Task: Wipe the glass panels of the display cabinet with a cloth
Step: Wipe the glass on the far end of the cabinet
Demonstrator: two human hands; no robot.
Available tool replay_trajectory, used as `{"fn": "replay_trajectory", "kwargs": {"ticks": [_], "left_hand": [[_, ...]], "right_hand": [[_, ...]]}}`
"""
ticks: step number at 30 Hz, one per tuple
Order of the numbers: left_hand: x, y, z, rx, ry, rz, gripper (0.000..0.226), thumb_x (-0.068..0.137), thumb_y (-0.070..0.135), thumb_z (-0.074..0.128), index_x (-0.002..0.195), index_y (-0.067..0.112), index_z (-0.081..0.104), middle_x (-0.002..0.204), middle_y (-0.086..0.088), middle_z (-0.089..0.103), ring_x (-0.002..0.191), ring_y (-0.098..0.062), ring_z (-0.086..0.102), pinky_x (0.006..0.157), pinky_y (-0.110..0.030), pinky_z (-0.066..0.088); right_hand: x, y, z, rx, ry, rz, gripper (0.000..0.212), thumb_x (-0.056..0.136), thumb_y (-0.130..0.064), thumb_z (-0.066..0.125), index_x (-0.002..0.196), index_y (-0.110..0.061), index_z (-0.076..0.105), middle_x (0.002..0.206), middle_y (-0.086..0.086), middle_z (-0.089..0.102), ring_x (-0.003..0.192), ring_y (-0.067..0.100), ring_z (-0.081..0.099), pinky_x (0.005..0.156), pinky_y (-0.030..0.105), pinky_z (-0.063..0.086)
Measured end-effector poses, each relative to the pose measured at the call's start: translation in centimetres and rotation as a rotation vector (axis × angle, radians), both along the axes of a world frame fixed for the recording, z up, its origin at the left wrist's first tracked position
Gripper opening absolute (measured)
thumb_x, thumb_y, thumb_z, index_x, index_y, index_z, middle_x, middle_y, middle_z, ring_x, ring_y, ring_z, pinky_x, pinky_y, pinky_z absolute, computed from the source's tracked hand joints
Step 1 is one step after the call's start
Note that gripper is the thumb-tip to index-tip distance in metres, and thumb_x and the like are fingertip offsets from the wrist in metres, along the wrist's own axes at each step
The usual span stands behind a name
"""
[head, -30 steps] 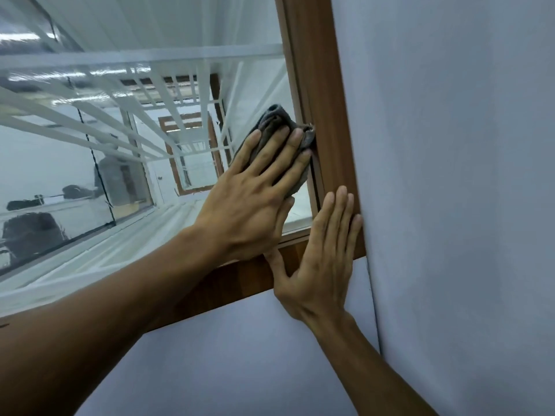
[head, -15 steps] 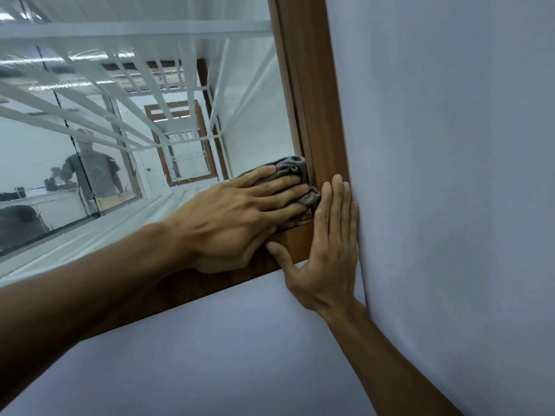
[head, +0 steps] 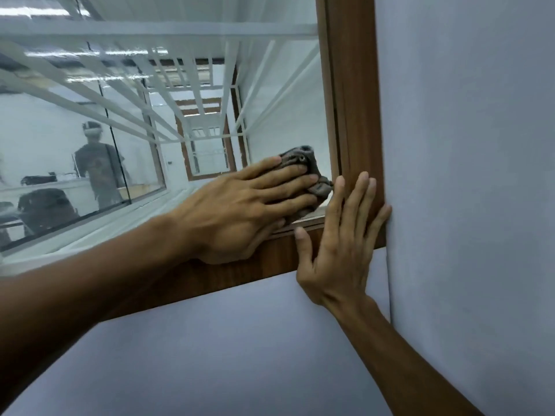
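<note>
Pressing a crumpled grey-brown cloth [head: 320, 190] onto the clear glass panel [head: 285, 115], the left hand [head: 240, 211] lies straight-fingered just inside the brown wooden frame [head: 351, 85]'s lower corner. The right hand [head: 339, 250] rests flat and spread on that corner, grasping nothing.

I have only one view, from the camera on my head. It faces forward, close in on the lower corner of the glass panel [head: 270, 100], and sits tilted, so the wooden frame [head: 351, 85] leans. My forearms enter from the bottom edge. My left hand [head: 249, 211] reaches in from the lower left and my right hand [head: 339, 250] from the lower right. The grey wall [head: 465, 175] fills the picture right of and below my hands.
</note>
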State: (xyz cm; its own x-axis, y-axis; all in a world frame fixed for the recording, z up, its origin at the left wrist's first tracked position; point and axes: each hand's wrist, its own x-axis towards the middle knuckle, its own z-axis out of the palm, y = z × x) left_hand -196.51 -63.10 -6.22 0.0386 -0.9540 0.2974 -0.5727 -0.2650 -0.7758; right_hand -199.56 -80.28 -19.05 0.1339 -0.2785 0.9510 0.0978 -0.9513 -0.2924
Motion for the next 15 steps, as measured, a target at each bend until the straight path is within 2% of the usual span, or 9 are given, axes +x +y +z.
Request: {"fn": "replay_trajectory", "kwargs": {"ticks": [3,5,9,11,15], "left_hand": [[0.1,-0.2,2.4,-0.264,-0.117,0.049,0.058,0.11,0.041,0.02,0.165,0.022,0.017,0.171,-0.01,0.013,0.16,-0.026,0.007,0.131,-0.045,0.004],[0.2,-0.7,2.4,-0.347,-0.151,0.098,0.06,0.11,0.043,0.021,0.166,0.022,0.013,0.172,-0.014,0.008,0.16,-0.03,0.003,0.13,-0.049,0.004],[0.4,2.8,1.1,-0.137,-0.145,0.073,0.06,0.11,0.041,0.025,0.165,0.018,0.018,0.172,-0.01,0.01,0.16,-0.028,0.004,0.13,-0.05,0.01],[0.4,5.1,2.3,-0.109,-0.19,0.094,0.06,0.11,0.043,0.026,0.165,0.022,0.02,0.172,-0.009,0.011,0.16,-0.027,0.006,0.13,-0.049,0.012],[0.1,3.2,3.2,-0.513,-0.175,0.155,0.065,0.107,0.043,0.032,0.166,0.021,0.013,0.172,-0.017,0.006,0.16,-0.031,0.003,0.129,-0.052,0.008]], "right_hand": [[0.1,1.0,1.8,-0.032,0.003,0.025,0.084,0.099,-0.053,0.037,0.161,0.001,0.016,0.17,0.024,0.007,0.159,0.037,0.0,0.125,0.064,0.001],[0.3,2.0,3.4,-0.074,0.024,0.04,0.088,0.098,-0.057,0.039,0.161,0.0,0.016,0.17,0.021,0.006,0.159,0.033,-0.002,0.128,0.057,-0.003],[0.4,2.6,3.7,-0.195,0.067,0.108,0.095,0.097,-0.062,0.043,0.162,0.0,0.013,0.171,0.02,0.004,0.16,0.031,-0.004,0.129,0.054,0.0],[0.5,2.3,3.4,-0.207,0.089,0.138,0.095,0.096,-0.064,0.043,0.163,-0.005,0.011,0.172,0.017,0.001,0.16,0.029,-0.005,0.128,0.055,-0.002],[1.0,3.0,4.4,-0.159,0.1,0.105,0.089,0.099,-0.062,0.037,0.164,-0.009,0.007,0.172,0.014,-0.002,0.16,0.028,-0.006,0.127,0.061,0.002]]}}
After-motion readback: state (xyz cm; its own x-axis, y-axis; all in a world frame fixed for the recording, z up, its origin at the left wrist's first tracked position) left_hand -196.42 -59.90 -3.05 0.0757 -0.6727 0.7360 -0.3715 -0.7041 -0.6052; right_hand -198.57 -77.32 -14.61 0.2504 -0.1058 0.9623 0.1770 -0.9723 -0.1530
